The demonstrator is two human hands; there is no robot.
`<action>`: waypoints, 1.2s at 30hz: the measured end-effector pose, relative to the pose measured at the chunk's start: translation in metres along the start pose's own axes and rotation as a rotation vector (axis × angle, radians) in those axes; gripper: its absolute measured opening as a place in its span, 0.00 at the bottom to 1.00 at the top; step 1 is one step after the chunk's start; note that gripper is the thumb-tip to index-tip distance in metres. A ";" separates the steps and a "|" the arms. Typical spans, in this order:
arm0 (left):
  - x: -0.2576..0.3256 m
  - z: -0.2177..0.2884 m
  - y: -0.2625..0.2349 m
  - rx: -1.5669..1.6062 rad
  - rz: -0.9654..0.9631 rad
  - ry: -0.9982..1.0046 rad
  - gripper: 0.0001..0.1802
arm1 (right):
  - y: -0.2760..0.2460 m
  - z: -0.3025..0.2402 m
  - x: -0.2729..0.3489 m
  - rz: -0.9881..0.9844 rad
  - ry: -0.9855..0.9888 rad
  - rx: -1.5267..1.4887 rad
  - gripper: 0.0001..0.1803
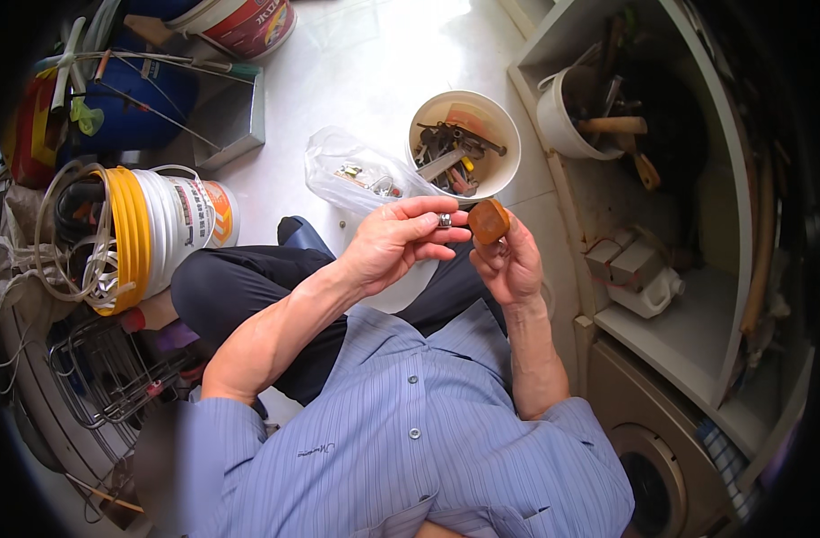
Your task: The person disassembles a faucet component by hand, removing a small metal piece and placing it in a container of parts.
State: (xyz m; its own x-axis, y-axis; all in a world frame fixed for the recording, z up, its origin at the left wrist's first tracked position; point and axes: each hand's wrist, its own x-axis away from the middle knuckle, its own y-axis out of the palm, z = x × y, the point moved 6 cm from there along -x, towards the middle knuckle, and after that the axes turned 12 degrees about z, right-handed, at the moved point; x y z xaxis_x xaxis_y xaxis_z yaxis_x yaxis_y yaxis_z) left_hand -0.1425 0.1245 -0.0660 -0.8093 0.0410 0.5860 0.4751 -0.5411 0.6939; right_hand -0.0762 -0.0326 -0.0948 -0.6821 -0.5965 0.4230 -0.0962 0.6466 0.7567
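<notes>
Both of my hands are raised close together above my lap. Between the fingertips of my left hand [385, 244] is a small shiny metal piece [444, 221], short and cylinder-like; its exact kind is too small to tell. My right hand [516, 266] grips a brown piece [489, 221] with a rounded square face and worn edges, its underside hidden by the fingers. Just beyond the hands stands a white bucket [515, 166] of metal tools and parts. Beside it lies a clear plastic bag [331, 148] with small metal bits inside.
On the left stand a yellow-and-white bucket [170, 211] with hoses, a wire rack [114, 372] and a metal box [239, 134]. To the right, a shelf unit [670, 336] holds a white pail [560, 117] of tools and a white jug [652, 294]. A front-loading machine [625, 408] sits below.
</notes>
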 end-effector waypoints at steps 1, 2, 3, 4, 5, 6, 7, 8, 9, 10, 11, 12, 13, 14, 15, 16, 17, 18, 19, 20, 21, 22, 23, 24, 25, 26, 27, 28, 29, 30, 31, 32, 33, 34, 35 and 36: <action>0.001 0.000 0.001 -0.011 0.000 0.000 0.19 | 0.000 0.001 0.000 0.008 0.003 -0.006 0.23; 0.001 0.000 0.001 -0.022 0.000 0.000 0.19 | -0.001 0.001 0.000 0.008 0.002 -0.007 0.23; 0.001 0.000 0.002 -0.022 0.000 0.000 0.19 | 0.000 0.001 0.000 -0.020 0.001 -0.025 0.23; 0.001 -0.001 0.002 -0.036 0.007 0.002 0.20 | 0.002 0.001 0.001 -0.048 0.001 -0.042 0.23; 0.001 -0.001 0.003 -0.048 0.014 0.004 0.20 | 0.002 0.002 0.001 -0.048 0.001 -0.043 0.23; 0.001 -0.001 0.002 -0.048 0.015 0.004 0.20 | 0.001 0.002 0.001 -0.037 -0.006 -0.040 0.23; 0.000 -0.002 0.002 -0.047 0.017 0.004 0.21 | 0.001 0.002 0.001 -0.027 -0.012 -0.036 0.23; 0.000 -0.002 0.001 -0.045 0.018 0.003 0.21 | 0.000 0.002 0.001 -0.027 -0.011 -0.036 0.23; 0.000 -0.002 0.001 -0.045 0.019 0.003 0.21 | -0.002 0.003 0.000 -0.011 0.001 -0.047 0.23; -0.001 -0.003 0.001 -0.046 0.015 0.003 0.21 | -0.003 0.005 0.000 0.006 0.014 -0.058 0.23; -0.001 -0.003 0.001 -0.047 0.012 0.004 0.21 | -0.004 0.005 0.000 0.006 0.014 -0.058 0.23; -0.001 -0.003 0.001 -0.048 0.013 0.004 0.21 | -0.004 0.006 -0.001 0.004 0.021 -0.070 0.23; -0.001 -0.004 0.001 -0.057 0.017 0.011 0.20 | -0.005 0.007 -0.001 0.002 0.027 -0.082 0.22; -0.002 -0.004 0.001 -0.066 0.021 0.019 0.19 | -0.006 0.008 -0.002 0.002 0.028 -0.083 0.22; -0.002 -0.004 0.002 -0.066 0.021 0.018 0.19 | -0.007 0.008 -0.001 0.009 0.029 -0.096 0.23; -0.002 -0.004 0.002 -0.087 0.025 0.033 0.18 | -0.007 0.008 -0.001 0.017 0.031 -0.109 0.23; -0.002 -0.003 0.003 -0.109 0.029 0.049 0.18 | -0.005 0.007 0.000 0.018 0.030 -0.109 0.23; -0.002 -0.003 0.003 -0.110 0.029 0.048 0.18 | -0.002 0.006 0.000 0.039 0.013 -0.090 0.21; -0.002 -0.003 0.003 -0.133 0.052 0.051 0.18 | 0.001 0.004 0.001 0.061 -0.005 -0.072 0.20; -0.002 -0.003 0.002 -0.156 0.074 0.053 0.19 | 0.004 0.002 0.002 0.062 -0.007 -0.072 0.20; -0.003 -0.003 0.003 -0.158 0.073 0.052 0.19 | 0.004 -0.002 0.002 0.127 -0.069 0.096 0.18; -0.003 -0.003 0.005 -0.124 0.048 0.025 0.20 | 0.004 -0.007 0.002 0.192 -0.132 0.263 0.16; -0.004 -0.004 0.007 -0.090 0.023 -0.003 0.21 | 0.005 -0.012 0.003 0.233 -0.155 0.417 0.14; -0.004 -0.005 0.008 -0.094 0.021 -0.007 0.21 | 0.008 -0.014 0.004 0.236 -0.158 0.414 0.14; -0.005 -0.006 0.007 -0.153 0.033 0.008 0.23 | 0.017 -0.021 0.006 0.212 -0.351 0.718 0.15; -0.006 -0.007 0.007 -0.213 0.045 0.023 0.24 | 0.030 -0.027 0.010 0.184 -0.545 1.022 0.16; -0.004 -0.008 0.010 -0.250 0.013 0.018 0.26 | 0.044 -0.031 0.014 0.200 -0.517 1.096 0.17; -0.006 -0.009 0.008 -0.254 0.010 0.015 0.26 | 0.042 -0.026 0.012 0.181 -0.481 1.058 0.17; -0.009 -0.011 0.005 -0.269 -0.005 0.012 0.26 | 0.042 -0.026 0.012 0.175 -0.448 1.037 0.17; -0.011 -0.012 0.007 -0.282 -0.025 0.006 0.26 | 0.042 -0.027 0.012 0.172 -0.417 1.018 0.17; -0.012 -0.012 0.008 -0.285 -0.031 0.000 0.26 | 0.040 -0.028 0.013 0.181 -0.419 1.018 0.17; -0.012 -0.011 0.009 -0.287 -0.026 -0.002 0.26 | 0.038 -0.027 0.014 0.157 -0.389 0.950 0.19; -0.011 -0.011 0.011 -0.289 -0.020 -0.005 0.26 | 0.036 -0.025 0.014 0.133 -0.357 0.881 0.20; -0.012 -0.012 0.010 -0.290 -0.023 -0.011 0.26 | 0.033 -0.025 0.015 0.141 -0.357 0.880 0.20; -0.013 -0.012 0.008 -0.300 -0.023 0.003 0.26 | 0.032 -0.022 0.014 0.091 -0.311 0.824 0.23; -0.014 -0.011 0.007 -0.310 -0.022 0.019 0.26 | 0.032 -0.020 0.013 0.040 -0.265 0.766 0.25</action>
State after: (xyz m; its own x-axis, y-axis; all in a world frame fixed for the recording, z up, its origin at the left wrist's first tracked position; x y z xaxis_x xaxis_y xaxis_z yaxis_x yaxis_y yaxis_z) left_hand -0.1313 0.1113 -0.0742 -0.8258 0.0418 0.5624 0.3316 -0.7706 0.5442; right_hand -0.0741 -0.0291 -0.0550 -0.8352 -0.4958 0.2379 -0.4724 0.8683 0.1512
